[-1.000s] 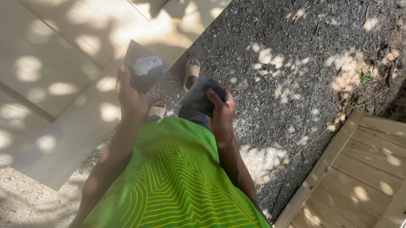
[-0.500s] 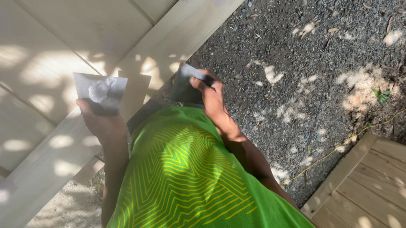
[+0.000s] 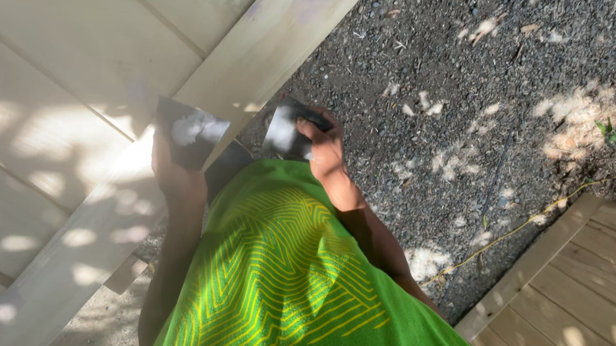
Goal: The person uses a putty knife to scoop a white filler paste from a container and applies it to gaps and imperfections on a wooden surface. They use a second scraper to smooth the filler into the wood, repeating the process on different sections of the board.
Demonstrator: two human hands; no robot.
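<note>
Both hands grip dark sheets that look like sandpaper. Left hand (image 3: 170, 171), fingers closed on the lower edge of a dark sheet (image 3: 190, 133), holds it upright against the pale framing board (image 3: 258, 63), its grey, dust-whitened face turned to the camera. Right hand (image 3: 323, 146), fingers curled shut over a second dark piece (image 3: 287, 128), holds it just off the board's edge, above the gravel; whether this piece is a sheet or a block cannot be told. The two pieces lie near one another but apart, with the board's edge between them.

Largest to smallest:
- Wooden panel (image 3: 55, 58): pale planks filling the left half of the view, dappled with sunlight; the framing board runs diagonally across it from upper right to lower left.
- Gravel ground (image 3: 481, 99): dark, scattered with pale wood chips and patches of light, occupying the upper right.
- Green shirt (image 3: 290, 284): bright, with a yellow line pattern, at bottom centre between the two forearms.
- Second slatted panel (image 3: 582, 297): lying at lower right, well apart from both hands.
- Small green plant (image 3: 612, 128): at the far right edge of the gravel.
</note>
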